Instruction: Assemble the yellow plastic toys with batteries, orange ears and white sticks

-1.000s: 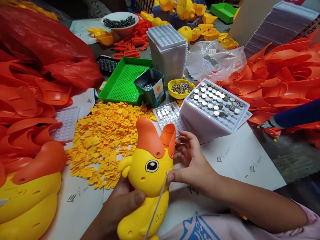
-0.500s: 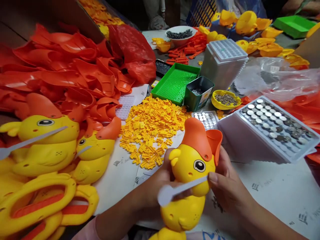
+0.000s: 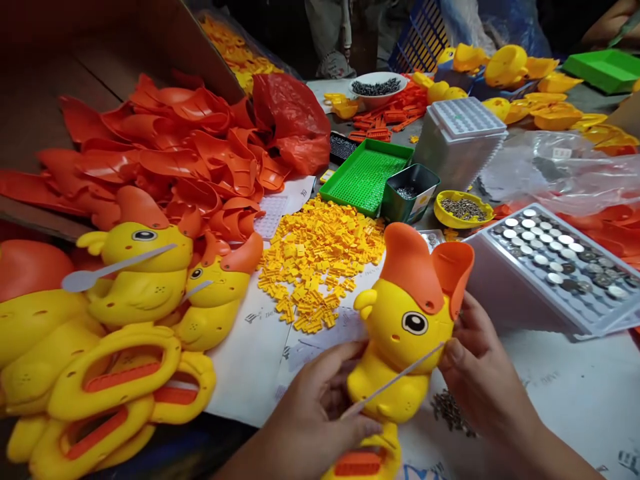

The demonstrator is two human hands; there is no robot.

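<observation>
In front of me stands a yellow toy duck (image 3: 400,360) with an orange crest, a printed eye and a ring-shaped handle below. My left hand (image 3: 325,407) is closed around its lower body and handle. At the head's right side my right hand (image 3: 480,373) grips the toy, its thumb by the end of a thin white plastic strip (image 3: 400,380). That strip slants down across the duck's front to my left hand, seen nearly edge-on. The right fingers are partly hidden behind the duck. Small screws (image 3: 453,412) lie on the white paper by my right hand.
Similar ducks (image 3: 145,267) with white strips are piled at left, below orange shells (image 3: 200,160). Small yellow parts (image 3: 325,260) are heaped mid-table. Behind stand a green tray (image 3: 367,177), a dark tin (image 3: 413,193), and a yellow screw dish (image 3: 463,209). Coin-cell trays (image 3: 560,250) are stacked right.
The duck is now turned and a little farther right and lower, so its handle shows. The strip has turned from flat to nearly edge-on. My left hand has come round to the front; the view has shifted.
</observation>
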